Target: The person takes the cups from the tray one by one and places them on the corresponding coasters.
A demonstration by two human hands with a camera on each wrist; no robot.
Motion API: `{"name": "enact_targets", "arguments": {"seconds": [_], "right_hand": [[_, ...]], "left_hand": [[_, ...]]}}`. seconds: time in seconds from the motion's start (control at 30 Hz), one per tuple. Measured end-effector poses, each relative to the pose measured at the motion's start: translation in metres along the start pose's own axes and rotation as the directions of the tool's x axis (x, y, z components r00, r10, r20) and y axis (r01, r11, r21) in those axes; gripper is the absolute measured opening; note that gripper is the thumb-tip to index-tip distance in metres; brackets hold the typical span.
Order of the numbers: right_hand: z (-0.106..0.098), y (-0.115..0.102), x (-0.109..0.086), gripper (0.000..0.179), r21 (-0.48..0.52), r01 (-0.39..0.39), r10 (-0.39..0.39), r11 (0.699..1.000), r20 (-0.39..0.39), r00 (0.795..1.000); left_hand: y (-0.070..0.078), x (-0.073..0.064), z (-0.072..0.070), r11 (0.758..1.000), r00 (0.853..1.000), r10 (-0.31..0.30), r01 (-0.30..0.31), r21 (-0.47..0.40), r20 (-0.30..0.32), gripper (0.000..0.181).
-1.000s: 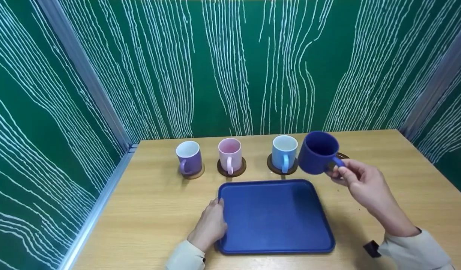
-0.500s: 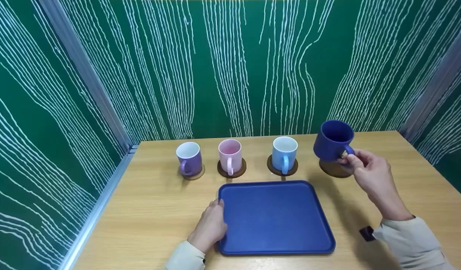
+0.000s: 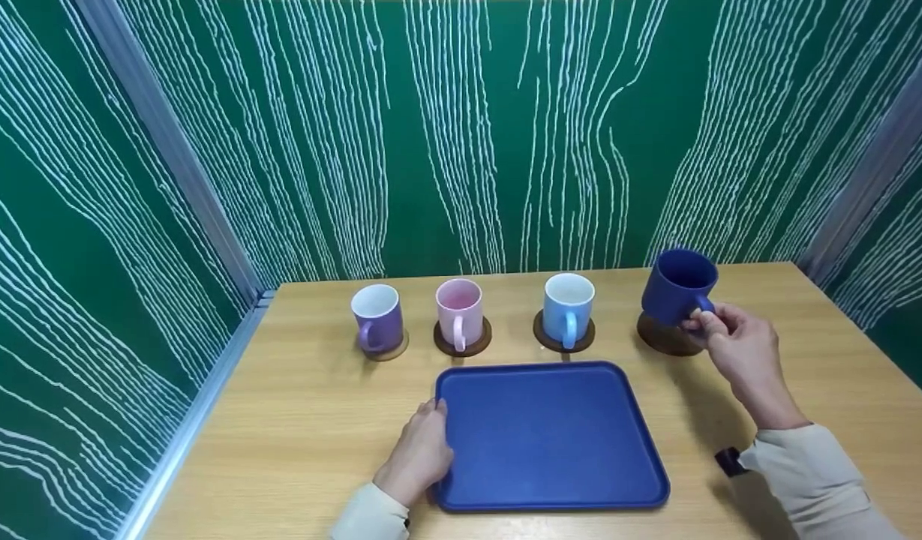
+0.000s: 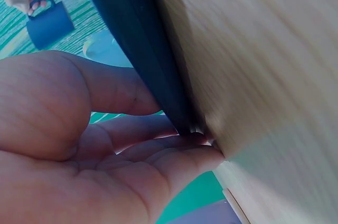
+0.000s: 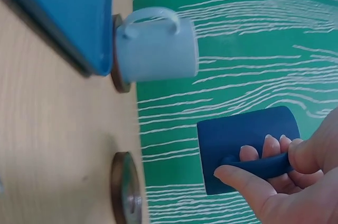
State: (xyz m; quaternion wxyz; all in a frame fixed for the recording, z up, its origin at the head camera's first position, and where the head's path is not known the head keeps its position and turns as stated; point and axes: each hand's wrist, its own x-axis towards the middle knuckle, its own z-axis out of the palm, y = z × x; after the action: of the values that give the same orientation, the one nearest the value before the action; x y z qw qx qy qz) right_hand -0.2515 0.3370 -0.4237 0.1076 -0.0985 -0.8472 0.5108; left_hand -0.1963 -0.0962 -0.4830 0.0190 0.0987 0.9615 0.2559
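My right hand (image 3: 742, 352) pinches the handle of a dark blue mug (image 3: 674, 291), holding it in the air at the right. Below it lies a dark brown round coaster (image 3: 665, 341), partly hidden by the mug and hand. In the right wrist view a gap shows between the mug (image 5: 245, 131) and the coaster (image 5: 125, 192). At the left edge of a blue rectangular tray (image 3: 547, 439), my left hand (image 3: 418, 450) grips the rim. Thumb and fingers meet that dark rim (image 4: 140, 39) in the left wrist view.
Along the back of the wooden table (image 3: 303, 435) stand a purple mug (image 3: 382, 322) on a light coaster, a pink mug (image 3: 461, 304) and a light blue mug (image 3: 564, 304), both on dark coasters. A green wall (image 3: 461, 150) with white lines rises behind.
My right hand has carried the dark blue mug rightward, away from the light blue mug, to over the dark coaster, dipping slightly in the last half second. The left hand and tray stay put.
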Motion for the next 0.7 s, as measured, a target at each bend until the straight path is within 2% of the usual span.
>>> {"name": "enact_targets", "arguments": {"seconds": [0.2,0.7], "right_hand": [[0.003,0.015,0.009,0.040,0.047,-0.028,0.029,0.998,-0.025,0.999],[0.011,0.043,0.020,0.040,-0.008,-0.059,0.059,0.998,-0.022,0.998]], "left_hand": [[-0.001,0.001,0.001,1.000,1.000,-0.009,0.009,0.002,0.021,0.063],[0.000,0.002,0.001,1.000,0.999,-0.027,0.027,0.003,0.027,0.064]]}}
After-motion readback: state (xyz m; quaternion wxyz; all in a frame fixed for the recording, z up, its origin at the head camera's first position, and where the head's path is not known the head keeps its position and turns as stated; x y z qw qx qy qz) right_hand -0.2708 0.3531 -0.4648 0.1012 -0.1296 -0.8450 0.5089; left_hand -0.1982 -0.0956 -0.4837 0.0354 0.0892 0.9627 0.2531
